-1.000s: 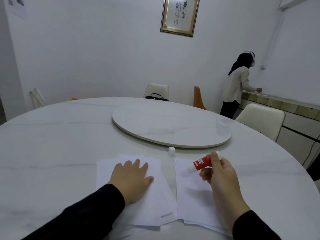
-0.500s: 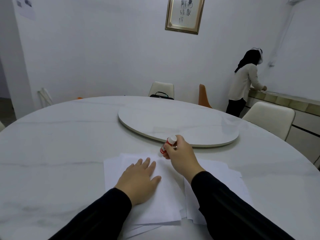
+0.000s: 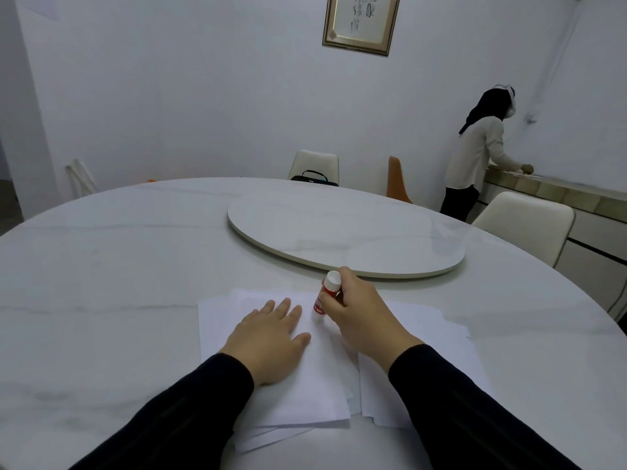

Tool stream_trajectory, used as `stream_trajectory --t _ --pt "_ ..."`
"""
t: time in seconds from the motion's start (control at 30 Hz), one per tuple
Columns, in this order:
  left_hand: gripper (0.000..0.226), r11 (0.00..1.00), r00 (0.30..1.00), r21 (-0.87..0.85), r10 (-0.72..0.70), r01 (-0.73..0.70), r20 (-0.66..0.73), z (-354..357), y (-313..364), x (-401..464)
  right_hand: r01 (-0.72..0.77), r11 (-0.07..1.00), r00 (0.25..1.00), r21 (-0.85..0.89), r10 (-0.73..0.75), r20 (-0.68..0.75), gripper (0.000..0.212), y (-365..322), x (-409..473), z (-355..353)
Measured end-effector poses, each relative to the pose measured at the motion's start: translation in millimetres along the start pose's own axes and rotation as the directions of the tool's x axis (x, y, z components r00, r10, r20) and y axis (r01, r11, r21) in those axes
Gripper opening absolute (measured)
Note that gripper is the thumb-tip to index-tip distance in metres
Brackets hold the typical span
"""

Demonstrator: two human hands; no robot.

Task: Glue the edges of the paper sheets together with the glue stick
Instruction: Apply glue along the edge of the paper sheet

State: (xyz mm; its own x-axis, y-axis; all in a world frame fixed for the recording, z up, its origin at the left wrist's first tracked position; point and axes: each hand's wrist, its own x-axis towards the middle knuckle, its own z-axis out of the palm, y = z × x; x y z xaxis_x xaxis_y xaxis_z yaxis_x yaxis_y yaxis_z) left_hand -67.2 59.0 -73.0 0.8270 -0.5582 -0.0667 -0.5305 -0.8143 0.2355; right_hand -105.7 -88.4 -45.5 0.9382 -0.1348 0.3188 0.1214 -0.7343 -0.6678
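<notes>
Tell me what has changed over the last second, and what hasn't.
The right hand, gripping the glue stick throughout, crossed from over the right-hand sheets to the left paper stack, where the stick's tip now points down at the right edge. The left hand stayed flat on that stack.

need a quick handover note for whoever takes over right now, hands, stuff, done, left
Left hand: flat, fingers straight, pressing the left paper stack.
Right hand: grips the red glue stick, its lower end down on the sheet by the left stack's right edge.
Right paper stack lies beside, overlapped at the seam.
Done: sheets laid out, stick on the paper.
Left: glue along the edge, press the sheets together.
</notes>
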Motion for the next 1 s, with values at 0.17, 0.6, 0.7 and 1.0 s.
stream_trajectory --t 0.17,0.6,0.7,1.0 --pt "0.059 1.000 1.000 0.003 -0.004 0.004 0.004 0.8 -0.5 1.2 0.039 0.999 0.999 -0.009 -0.039 0.036 0.011 -8.6 -26.2 -13.4" --pt "0.060 1.000 1.000 0.003 -0.021 0.021 0.006 2.7 -1.7 1.3 0.015 0.994 0.981 0.105 -0.035 0.189 0.008 -18.1 -83.9 -36.7" --pt "0.061 0.994 0.992 0.010 -0.105 0.106 -0.064 5.7 -1.8 1.4 -0.193 0.716 0.980 0.671 0.174 0.096 0.011 -3.7 -79.6 -41.5" --pt "0.055 1.000 0.967 0.010 0.018 -0.021 0.256 -33.9 -20.4 -25.1 -0.208 0.419 0.803 0.884 0.589 -0.091 0.011 36.0 -68.7 -46.1"
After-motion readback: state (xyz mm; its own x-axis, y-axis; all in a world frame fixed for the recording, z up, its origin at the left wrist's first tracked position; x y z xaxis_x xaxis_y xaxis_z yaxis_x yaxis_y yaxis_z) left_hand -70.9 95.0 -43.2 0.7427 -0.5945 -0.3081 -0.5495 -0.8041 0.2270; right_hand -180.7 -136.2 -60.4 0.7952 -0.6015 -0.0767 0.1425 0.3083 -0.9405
